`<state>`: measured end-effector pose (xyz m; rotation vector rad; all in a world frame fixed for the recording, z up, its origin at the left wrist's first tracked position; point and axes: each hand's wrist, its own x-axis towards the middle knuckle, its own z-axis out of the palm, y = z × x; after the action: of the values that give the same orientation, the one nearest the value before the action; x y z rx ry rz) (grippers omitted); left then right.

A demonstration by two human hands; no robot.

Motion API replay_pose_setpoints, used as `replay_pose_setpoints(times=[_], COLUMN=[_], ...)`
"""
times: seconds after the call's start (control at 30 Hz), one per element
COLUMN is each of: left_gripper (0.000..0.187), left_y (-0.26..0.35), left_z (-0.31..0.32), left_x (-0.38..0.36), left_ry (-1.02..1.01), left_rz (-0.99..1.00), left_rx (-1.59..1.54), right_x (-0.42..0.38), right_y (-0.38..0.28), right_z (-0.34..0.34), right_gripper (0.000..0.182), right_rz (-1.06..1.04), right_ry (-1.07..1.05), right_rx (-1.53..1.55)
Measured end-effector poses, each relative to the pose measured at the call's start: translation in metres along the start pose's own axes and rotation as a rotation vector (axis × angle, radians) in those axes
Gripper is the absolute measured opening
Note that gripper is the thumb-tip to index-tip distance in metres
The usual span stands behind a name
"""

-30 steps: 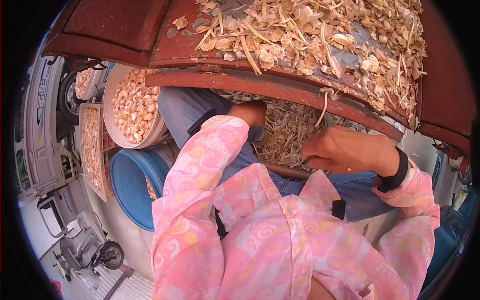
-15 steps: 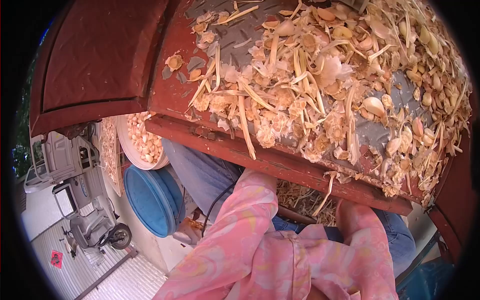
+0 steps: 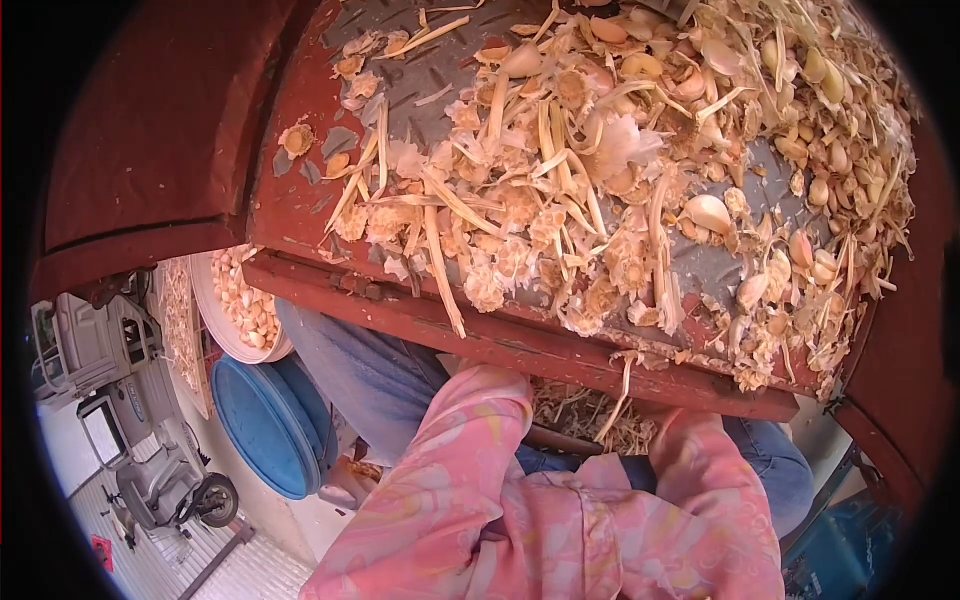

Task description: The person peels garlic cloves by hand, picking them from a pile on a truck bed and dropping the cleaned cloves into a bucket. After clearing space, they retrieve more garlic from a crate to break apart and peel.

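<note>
Both my hands are hidden below the front edge of the red table (image 3: pixel 520 352). My left pink patterned sleeve (image 3: pixel 465 430) reaches under that edge near the middle, and my right sleeve (image 3: pixel 705 465) goes under farther right. What either hand holds cannot be seen. Between the sleeves, dry garlic stalks and husks (image 3: pixel 575 410) show in the gap below the tabletop. On top lie garlic skins and cut stalks (image 3: pixel 545 205), with a large loose garlic clove (image 3: pixel 708 213) among them. A thicker heap of garlic cloves and husks (image 3: pixel 840 160) covers the far right.
A pale tub of garlic cloves (image 3: pixel 245 310) stands at the left, above a blue bucket (image 3: pixel 270 425). A flat tray of husks (image 3: pixel 180 325) lies beside the tub. Jeans-clad legs (image 3: pixel 365 355) are under the table. A grey three-wheeled vehicle (image 3: pixel 150 430) is parked farther left.
The view has shifted, so the table and its garlic litter sit farther left in the picture. Both sleeves stay reaching under the table edge; nothing on the tabletop has visibly moved.
</note>
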<state>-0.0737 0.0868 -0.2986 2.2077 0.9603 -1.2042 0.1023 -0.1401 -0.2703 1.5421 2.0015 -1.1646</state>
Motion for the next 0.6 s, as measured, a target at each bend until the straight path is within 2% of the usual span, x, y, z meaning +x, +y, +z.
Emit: replay_pose_setpoints(times=[0.13,0.27,0.37,0.4,0.43,0.47,0.6], left_gripper=[0.018,0.018,0.018,0.018,0.018,0.015,0.022], left_y=[-0.006,0.012,0.030,0.033,0.036,0.033,0.002], left_z=[0.000,0.002,-0.017,-0.025,-0.033,-0.037,-0.020], left_x=[-0.032,-0.084,-0.127,-0.156,-0.185,-0.221,-0.335], left_ry=[0.003,0.061,0.075,0.004,-0.073,-0.114,0.093], left_rz=[0.027,0.140,0.245,0.268,0.279,0.381,0.612], left_rx=[-0.067,-0.230,-0.671,-0.877,-1.082,-1.234,-1.559], right_x=[0.006,-0.014,-0.061,-0.078,-0.097,-0.117,-0.164], right_y=[-0.021,-0.058,-0.090,-0.100,-0.107,-0.113,-0.172], right_z=[-0.032,-0.084,-0.128,-0.145,-0.157,-0.169,-0.240], right_gripper=[0.018,0.018,0.021,0.021,0.020,0.018,0.013], right_rz=[-0.118,-0.340,-0.417,-0.437,-0.489,-0.557,-0.478], right_ry=[0.120,0.181,-0.148,-0.253,-0.216,-0.187,-0.142], right_rx=[-0.056,-0.076,0.089,0.127,0.228,0.324,0.379])
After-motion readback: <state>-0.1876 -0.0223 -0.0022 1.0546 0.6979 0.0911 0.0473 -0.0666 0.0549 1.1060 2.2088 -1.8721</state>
